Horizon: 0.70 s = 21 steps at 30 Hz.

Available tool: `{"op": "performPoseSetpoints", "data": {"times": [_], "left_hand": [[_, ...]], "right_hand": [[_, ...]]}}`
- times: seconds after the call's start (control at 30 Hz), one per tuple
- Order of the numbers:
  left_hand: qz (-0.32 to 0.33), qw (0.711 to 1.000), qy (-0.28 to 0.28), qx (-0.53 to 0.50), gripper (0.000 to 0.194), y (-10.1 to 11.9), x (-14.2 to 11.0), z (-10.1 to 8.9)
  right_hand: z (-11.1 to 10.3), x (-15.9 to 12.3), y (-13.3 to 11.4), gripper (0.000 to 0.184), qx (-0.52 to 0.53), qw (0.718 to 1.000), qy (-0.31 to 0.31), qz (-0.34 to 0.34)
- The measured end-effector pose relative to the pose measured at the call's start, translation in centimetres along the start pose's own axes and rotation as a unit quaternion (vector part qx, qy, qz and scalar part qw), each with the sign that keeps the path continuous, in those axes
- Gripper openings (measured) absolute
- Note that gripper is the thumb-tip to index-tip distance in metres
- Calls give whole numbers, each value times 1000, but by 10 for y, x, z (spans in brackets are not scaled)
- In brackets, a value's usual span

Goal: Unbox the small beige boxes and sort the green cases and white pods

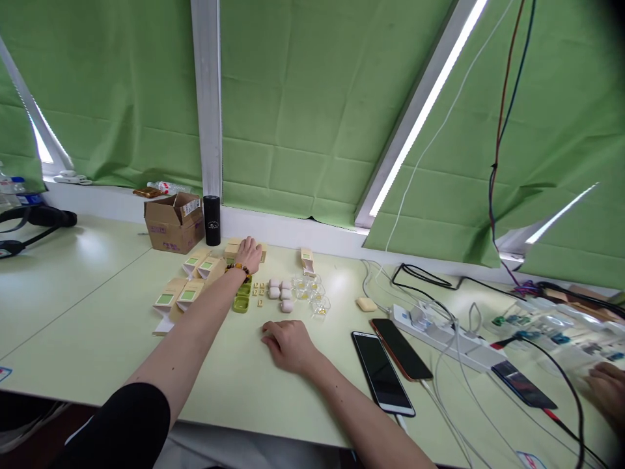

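My left hand (249,253) reaches far forward and closes over a small tan box (233,248) at the back of the table; a bead bracelet is on its wrist. My right hand (288,345) rests palm down on the pale green table (97,312), fingers loosely curled, holding nothing. Between the hands lie a green tray (241,299), small tan pieces (259,291), several pink earbud cases (280,293) and clear plastic shells (312,294). Several tan cartons with green labels (188,286) lie left of my forearm.
An open cardboard box (173,223) and a black cylinder (211,221) stand at the back. Two phones (390,361) lie right of my hand, beside a white power strip (444,335) with many cables. Another person's hand (608,387) shows at the right edge.
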State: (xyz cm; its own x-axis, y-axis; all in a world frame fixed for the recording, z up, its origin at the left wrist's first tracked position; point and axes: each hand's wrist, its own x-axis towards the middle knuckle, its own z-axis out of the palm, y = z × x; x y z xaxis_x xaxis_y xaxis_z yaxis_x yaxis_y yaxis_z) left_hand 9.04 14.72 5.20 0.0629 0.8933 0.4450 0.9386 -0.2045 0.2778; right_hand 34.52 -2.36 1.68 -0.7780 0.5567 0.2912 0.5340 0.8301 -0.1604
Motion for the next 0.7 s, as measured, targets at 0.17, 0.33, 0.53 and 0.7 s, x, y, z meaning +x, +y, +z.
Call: {"op": "performPoseSetpoints", "data": {"times": [0.17, 0.33, 0.53, 0.7], "left_hand": [[6, 999, -1, -40, 24, 4, 1, -1], [-29, 993, 16, -116, 23, 13, 2, -9], [-57, 960, 91, -257, 39, 30, -3, -43], [-40, 910, 103, -400, 37, 49, -48, -82]], "right_hand": [[1, 0, 0, 18, 0, 1000, -1, 0], [1, 0, 1, 18, -1, 1000, -2, 1], [2, 0, 0, 18, -1, 1000, 3, 3], [4, 0, 5, 22, 41, 998, 46, 15]]}}
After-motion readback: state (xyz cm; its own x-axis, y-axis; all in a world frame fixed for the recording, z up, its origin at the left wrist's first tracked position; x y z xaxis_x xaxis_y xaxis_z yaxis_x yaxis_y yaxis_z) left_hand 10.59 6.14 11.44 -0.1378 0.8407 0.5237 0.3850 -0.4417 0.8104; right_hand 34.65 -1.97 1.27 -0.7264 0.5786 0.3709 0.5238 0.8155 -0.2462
